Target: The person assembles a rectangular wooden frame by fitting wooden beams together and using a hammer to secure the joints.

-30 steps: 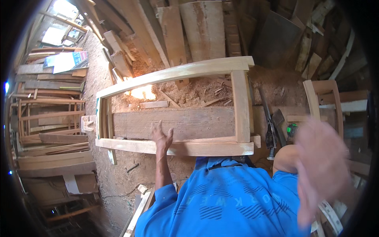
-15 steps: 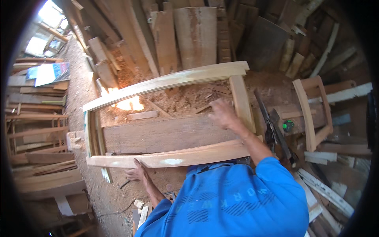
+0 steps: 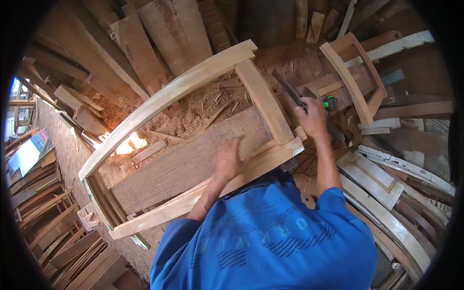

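A large pale wooden frame (image 3: 166, 99) with curved long rails lies across the bench plank (image 3: 183, 162). Over its near rail reaches my left hand (image 3: 229, 160), fingers apart and nothing held, just above the plank. Beyond the frame's right end, my right hand (image 3: 314, 120) has its fingers curled at a long dark tool (image 3: 287, 88); the hand covers part of it, so its exact kind cannot be made out. Close to that hand sits a small green and black object (image 3: 329, 103), which looks like a tape measure.
A smaller curved wooden frame (image 3: 349, 79) rests at the right. Shavings and offcuts (image 3: 208, 118) lie inside the large frame, beside a bright sunlit patch. Boards (image 3: 176, 36) lean at the back. Stacked timber (image 3: 58, 227) fills the left, and more pieces (image 3: 391, 217) lie at the right.
My right hand has gone from inside the frame to the dark tool on the right. My left hand has left the near rail's outer edge and now reaches over it. The view has turned.
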`<move>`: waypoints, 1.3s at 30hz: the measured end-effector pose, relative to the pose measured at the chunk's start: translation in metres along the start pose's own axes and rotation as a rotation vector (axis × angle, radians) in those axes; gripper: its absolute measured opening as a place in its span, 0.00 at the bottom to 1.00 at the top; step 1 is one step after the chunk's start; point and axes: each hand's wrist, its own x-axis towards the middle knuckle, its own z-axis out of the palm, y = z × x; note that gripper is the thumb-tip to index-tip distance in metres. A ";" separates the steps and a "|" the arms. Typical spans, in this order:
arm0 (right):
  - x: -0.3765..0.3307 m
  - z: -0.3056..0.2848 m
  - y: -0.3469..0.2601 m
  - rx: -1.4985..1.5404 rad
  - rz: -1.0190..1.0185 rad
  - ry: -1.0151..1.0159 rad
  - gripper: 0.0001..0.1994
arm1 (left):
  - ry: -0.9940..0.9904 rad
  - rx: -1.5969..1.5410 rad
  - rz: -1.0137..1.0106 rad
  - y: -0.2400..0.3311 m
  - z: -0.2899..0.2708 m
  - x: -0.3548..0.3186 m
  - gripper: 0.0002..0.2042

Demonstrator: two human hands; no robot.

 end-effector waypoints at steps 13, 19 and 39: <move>0.045 0.004 0.110 0.191 0.014 -0.449 0.23 | -0.341 0.266 -0.198 0.082 0.069 0.019 0.45; 0.158 0.040 0.077 0.245 -0.262 -0.397 0.32 | -0.152 0.430 -0.260 0.104 0.101 0.008 0.47; 0.309 0.266 -0.006 0.264 -0.666 -0.431 0.20 | 0.010 0.426 -0.371 0.115 0.122 0.023 0.42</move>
